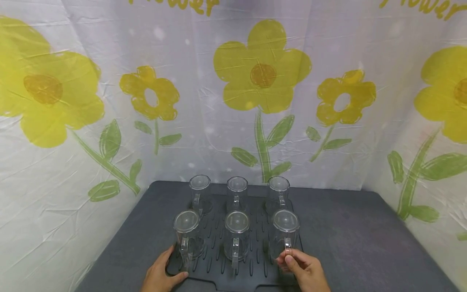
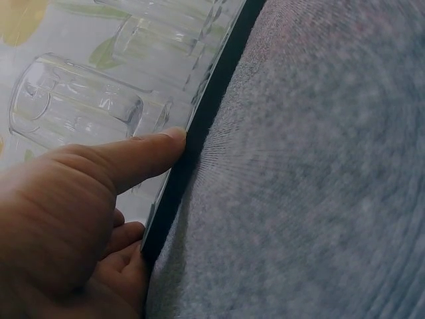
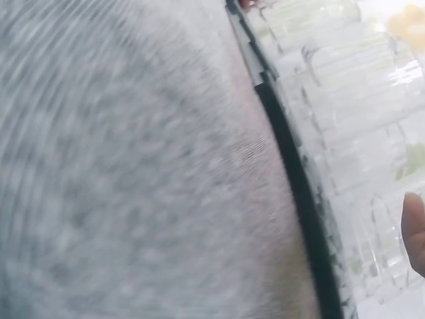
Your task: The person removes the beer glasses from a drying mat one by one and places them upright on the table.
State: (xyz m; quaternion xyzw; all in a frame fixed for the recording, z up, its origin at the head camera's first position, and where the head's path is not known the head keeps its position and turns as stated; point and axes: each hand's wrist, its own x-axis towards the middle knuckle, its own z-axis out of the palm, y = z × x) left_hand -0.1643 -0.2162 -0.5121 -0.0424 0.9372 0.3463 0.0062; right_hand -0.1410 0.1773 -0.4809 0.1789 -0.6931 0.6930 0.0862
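Note:
Clear glass mugs stand upside down in two rows on a black ridged drying tray (image 1: 255, 272). At the tray's front left corner, my left hand (image 1: 160, 274) grips the edge, thumb along the front and fingers at the left side. The left wrist view shows that thumb (image 2: 143, 156) against the dark tray edge (image 2: 199, 136). My right hand (image 1: 305, 268) pinches the handle of the front right mug (image 1: 285, 223) between thumb and fingers. That mug's base faces up. In the right wrist view only a thumb tip (image 3: 414, 229) shows, at the right border.
The front left mug (image 1: 187, 222) is closest to my left hand, with the front middle mug (image 1: 237, 223) beside it. More mugs (image 1: 237, 184) form the back row. Under the tray lies a dark grey table (image 1: 346, 231), backed by a flower-printed curtain (image 1: 204, 134).

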